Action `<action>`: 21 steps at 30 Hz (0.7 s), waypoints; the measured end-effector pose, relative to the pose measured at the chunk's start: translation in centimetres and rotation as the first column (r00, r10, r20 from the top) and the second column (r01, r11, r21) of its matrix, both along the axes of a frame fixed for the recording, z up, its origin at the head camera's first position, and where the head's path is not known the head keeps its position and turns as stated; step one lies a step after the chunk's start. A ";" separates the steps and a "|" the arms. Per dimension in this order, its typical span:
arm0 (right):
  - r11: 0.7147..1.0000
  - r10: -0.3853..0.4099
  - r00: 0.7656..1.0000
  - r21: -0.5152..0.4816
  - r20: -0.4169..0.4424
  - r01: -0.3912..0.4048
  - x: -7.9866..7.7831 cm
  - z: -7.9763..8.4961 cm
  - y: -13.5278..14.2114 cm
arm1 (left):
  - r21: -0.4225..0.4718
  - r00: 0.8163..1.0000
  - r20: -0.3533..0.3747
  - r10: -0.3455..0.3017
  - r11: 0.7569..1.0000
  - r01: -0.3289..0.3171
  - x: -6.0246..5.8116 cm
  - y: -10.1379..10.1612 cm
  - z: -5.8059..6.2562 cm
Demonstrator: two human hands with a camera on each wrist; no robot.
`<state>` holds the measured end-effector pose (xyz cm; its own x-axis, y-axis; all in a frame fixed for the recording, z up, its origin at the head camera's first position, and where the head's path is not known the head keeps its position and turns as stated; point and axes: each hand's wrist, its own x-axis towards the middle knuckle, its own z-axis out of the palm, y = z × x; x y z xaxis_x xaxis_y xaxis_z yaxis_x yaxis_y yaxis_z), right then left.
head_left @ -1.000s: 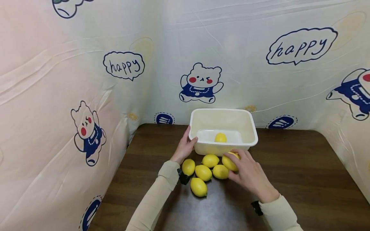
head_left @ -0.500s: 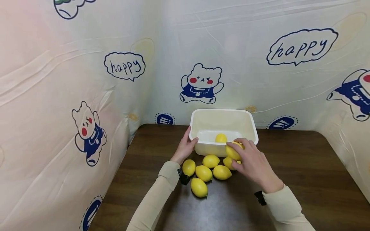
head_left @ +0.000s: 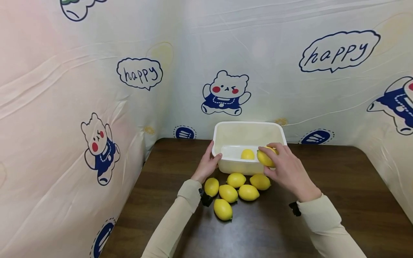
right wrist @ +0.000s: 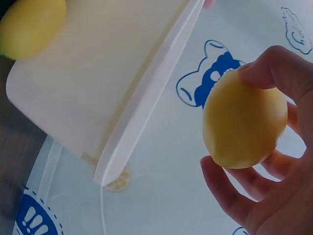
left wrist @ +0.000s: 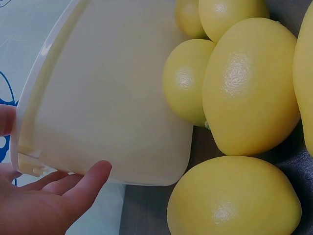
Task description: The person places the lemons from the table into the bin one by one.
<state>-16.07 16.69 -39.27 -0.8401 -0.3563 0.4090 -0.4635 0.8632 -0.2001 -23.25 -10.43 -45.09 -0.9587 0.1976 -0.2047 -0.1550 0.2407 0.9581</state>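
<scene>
A white plastic storage bin (head_left: 248, 167) stands at the back of the table, one lemon (head_left: 247, 154) lying on its floor. My left hand (head_left: 205, 166) grips the bin's front left corner; in the left wrist view the thumb and fingers are at its rim. Pinched between the thumb and fingers of my right hand (head_left: 292, 172) is a second lemon (right wrist: 244, 122), raised by the front rim near the bin's right side. Several more lemons (head_left: 228, 194) lie bunched on the table in front of the bin, close to my left wrist.
The dark wooden table (head_left: 332, 190) extends to both sides of the bin. Behind and beside it hangs a pale cloth (head_left: 180, 89) printed with cartoon bears and the word "happy". A black wrist device (head_left: 205, 197) sits at the left cuff.
My right hand has lifted its lemon from among the others and brought it up to the bin's front rim, uncovering a lemon beneath. My left hand has kept its grip on the bin.
</scene>
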 end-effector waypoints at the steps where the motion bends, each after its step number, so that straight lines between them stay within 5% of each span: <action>1: 1.000 -0.008 1.000 0.001 0.013 0.008 -0.2 0.1 0.1 | -0.004 1.000 -0.001 0.000 1.000 0.000 0.2 0.1 0.4; 21: 0.998 -0.064 0.991 -0.018 0.122 0.067 -2.5 0.5 1.5 | -0.021 1.000 0.018 0.003 1.000 -0.003 0.8 0.2 1.3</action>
<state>-18.58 18.16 -38.76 -0.9050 -0.2911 0.3102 -0.3777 0.8855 -0.2707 -22.45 -10.24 -43.79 -0.9554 0.1900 -0.2262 -0.1731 0.2602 0.9499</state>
